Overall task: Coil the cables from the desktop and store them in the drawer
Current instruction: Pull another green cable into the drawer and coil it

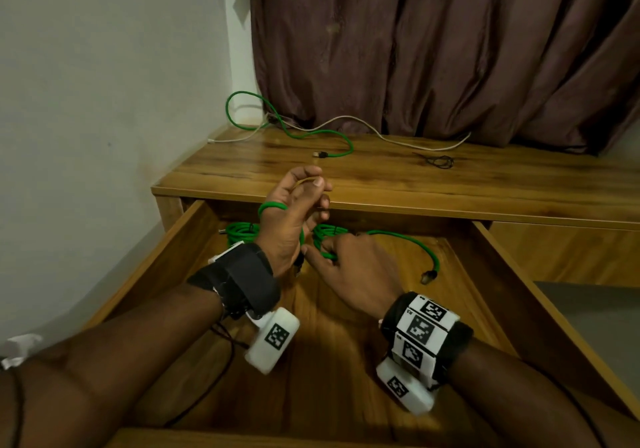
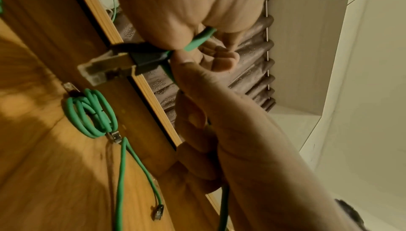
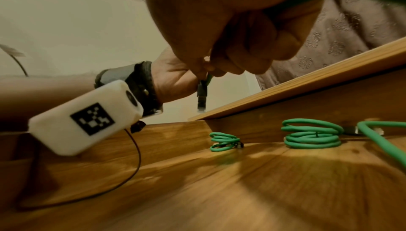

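Observation:
Above the open drawer (image 1: 180, 239), my left hand (image 1: 298, 205) is raised with a green cable (image 1: 272, 207) looped round it, fingers curled over the strand (image 2: 198, 41). Just below it, my right hand (image 1: 349, 264) pinches the same cable, and its plug (image 3: 202, 95) hangs under the fingertips. The cable's other end trails right across the drawer floor to a plug (image 1: 429, 274). Two coiled green cables (image 3: 224, 141) (image 3: 312, 136) lie at the back of the drawer. On the desktop (image 1: 381, 177) a loose green cable (image 1: 311, 134) lies uncoiled.
A white cable (image 1: 381, 132) and a small black cable (image 1: 440, 162) also lie on the desktop, below a brown curtain (image 1: 450, 49). A white wall (image 1: 104, 101) stands at the left. The drawer's front half shows bare wood (image 1: 329, 378).

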The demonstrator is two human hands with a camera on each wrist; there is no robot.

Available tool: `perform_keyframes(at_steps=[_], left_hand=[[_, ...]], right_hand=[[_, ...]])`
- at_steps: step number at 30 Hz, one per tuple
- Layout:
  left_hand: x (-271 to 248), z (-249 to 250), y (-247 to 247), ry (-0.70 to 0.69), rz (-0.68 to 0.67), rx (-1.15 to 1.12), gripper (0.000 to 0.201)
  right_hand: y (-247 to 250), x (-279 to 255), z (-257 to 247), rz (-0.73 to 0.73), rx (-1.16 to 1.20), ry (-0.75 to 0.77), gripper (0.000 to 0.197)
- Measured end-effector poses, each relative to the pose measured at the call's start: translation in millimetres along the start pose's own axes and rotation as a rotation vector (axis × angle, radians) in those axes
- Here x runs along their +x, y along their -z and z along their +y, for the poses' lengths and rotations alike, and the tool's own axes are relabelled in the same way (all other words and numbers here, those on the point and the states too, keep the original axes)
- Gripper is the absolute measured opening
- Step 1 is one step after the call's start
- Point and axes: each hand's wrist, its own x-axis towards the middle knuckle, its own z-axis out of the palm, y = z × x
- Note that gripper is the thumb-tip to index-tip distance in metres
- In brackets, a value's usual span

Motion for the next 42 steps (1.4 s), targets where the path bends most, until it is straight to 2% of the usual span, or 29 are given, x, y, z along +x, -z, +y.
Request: perform_keyframes(at_steps=[3, 7, 9, 14, 18, 20, 23, 26, 27, 30, 31, 33, 36, 39, 42], left_hand=[[-1.1, -9.7, 4.3, -0.061, -0.043, 0.156, 0.015], [-1.6, -18.9, 14.6, -0.149, -0.222, 0.464, 0.018], [-0.2, -20.0, 23.1, -0.148, -0.269, 0.600, 0.017], [-0.6, -30.3, 45.1, 0.011, -0.372, 0.847, 0.020], [-6.5, -35.2, 39.9, 0.184, -0.514, 0.797, 0.037], [-12.9, -29.1, 31.3, 0.222, -0.552, 0.759, 0.044], [-20.2, -16.8, 22.6, 0.262, -0.609, 0.760, 0.070], [-23.9, -8.1, 19.6, 0.351, -0.769, 0.761, 0.084], [-25.7, -6.3, 17.9, 0.361, -0.842, 0.788, 0.079], [-31.3, -8.6, 14.1, 0.379, -0.998, 0.950, 0.034], [-33.4, -9.9, 12.4, 0.392, -1.049, 0.980, 0.028], [-37.9, -11.3, 7.2, 0.425, -1.145, 0.967, 0.029], [-46.1, -6.7, -7.2, 0.422, -1.209, 0.915, 0.030], [-53.2, -3.9, -22.5, 0.312, -1.310, 0.890, 0.027], [-62.4, -3.5, -34.6, 0.196, -1.376, 0.838, 0.021]], right_hand=[[-0.8, 0.8, 0.3, -0.043, -0.002, -0.011, 0.049], [-0.2, 5.1, 4.0, -0.108, 0.032, -0.013, 0.036], [4.4, 7.7, 7.6, -0.128, 0.044, -0.012, 0.034], [31.7, 7.4, 24.6, -0.117, -0.030, -0.026, 0.028], [45.0, 7.8, 29.9, -0.012, -0.204, 0.022, 0.028], [48.2, 10.0, 30.5, 0.044, -0.188, 0.040, 0.030], [56.4, 10.8, 34.3, 0.113, -0.148, 0.091, 0.032], [64.3, 8.9, 35.8, 0.126, -0.135, 0.190, 0.028], [65.8, 7.9, 34.8, 0.114, -0.127, 0.246, 0.025], [65.8, 4.4, 29.3, 0.074, -0.124, 0.384, 0.024], [64.5, 4.3, 28.4, 0.078, -0.118, 0.411, 0.024], [63.1, 4.5, 28.7, 0.075, -0.105, 0.429, 0.024], [59.0, 7.2, 36.7, 0.091, -0.055, 0.453, 0.029], [53.4, 10.1, 43.2, 0.042, 0.031, 0.521, 0.036], [44.9, 11.5, 43.1, -0.034, 0.100, 0.553, 0.034]])
